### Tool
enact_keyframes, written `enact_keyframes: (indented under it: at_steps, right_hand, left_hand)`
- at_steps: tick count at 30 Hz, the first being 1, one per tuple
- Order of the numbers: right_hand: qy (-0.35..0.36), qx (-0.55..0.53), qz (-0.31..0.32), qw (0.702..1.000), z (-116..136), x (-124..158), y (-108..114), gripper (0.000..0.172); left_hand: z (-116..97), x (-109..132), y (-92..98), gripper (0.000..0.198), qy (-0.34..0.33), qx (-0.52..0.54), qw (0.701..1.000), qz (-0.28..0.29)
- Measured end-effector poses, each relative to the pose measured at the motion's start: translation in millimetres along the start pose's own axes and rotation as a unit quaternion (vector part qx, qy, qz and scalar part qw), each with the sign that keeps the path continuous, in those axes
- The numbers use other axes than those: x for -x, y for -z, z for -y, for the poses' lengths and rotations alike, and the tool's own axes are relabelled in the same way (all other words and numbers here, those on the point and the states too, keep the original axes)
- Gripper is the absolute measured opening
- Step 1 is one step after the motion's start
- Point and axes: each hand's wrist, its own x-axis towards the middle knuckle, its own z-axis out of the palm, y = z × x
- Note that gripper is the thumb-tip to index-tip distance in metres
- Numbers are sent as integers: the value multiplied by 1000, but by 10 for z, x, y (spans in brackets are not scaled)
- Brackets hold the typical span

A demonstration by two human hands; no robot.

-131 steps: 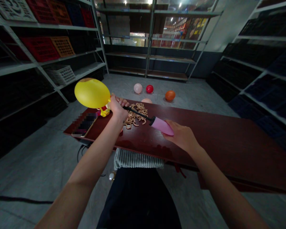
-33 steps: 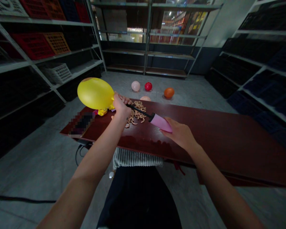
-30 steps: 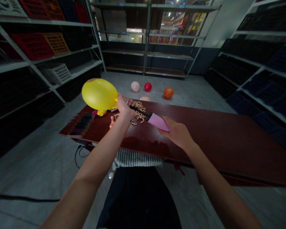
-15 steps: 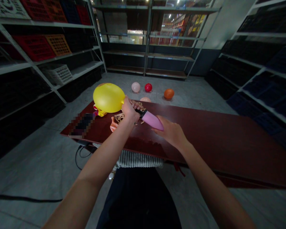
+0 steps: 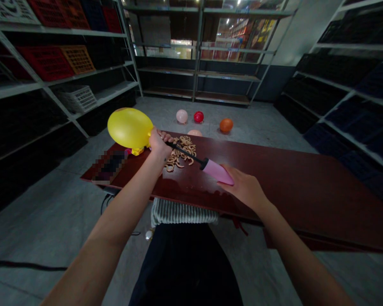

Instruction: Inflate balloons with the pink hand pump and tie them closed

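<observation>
My left hand [image 5: 159, 143] is closed round the neck of an inflated yellow balloon [image 5: 129, 128] and the front end of a hand balloon pump. The balloon sticks out to the left, above the table. From that fist the pump's black rod [image 5: 188, 154] runs down to its pink barrel [image 5: 217, 171]. My right hand [image 5: 242, 186] is wrapped round the rear of that barrel. The nozzle is hidden in my left fingers. Under my left hand lies a pile of tan curved pieces [image 5: 183, 148], with limp yellow balloons [image 5: 137, 151] to its left.
The dark red table [image 5: 274, 182] stretches to the right. A blurred-out flat object [image 5: 110, 168] lies at its left end. Beyond it, white [image 5: 181, 116], red [image 5: 198, 117] and orange [image 5: 226, 125] balloons rest on the floor. Shelves with crates [image 5: 44, 61] stand around.
My hands have moved apart, drawing out the pump's black rod between them. My left hand and the yellow balloon shifted left; my right hand moved right with the pink barrel.
</observation>
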Motion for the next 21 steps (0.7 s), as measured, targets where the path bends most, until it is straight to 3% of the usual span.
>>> enact_keyframes:
  at_steps: [5,12,21]
  right_hand:
    - [9,-3,-17,1000,-85,17,13,53]
    - [-18,19,-31,999,-127,-148,34,55]
    - [9,-1,-46,999,192,-480,78,55]
  left_hand:
    - [-47,-68,-24,43,-20,12,1000,-11]
    - [46,29,-127,43,-57,16,998,-4]
    - [354,353,-242,50,-44,6,999,29]
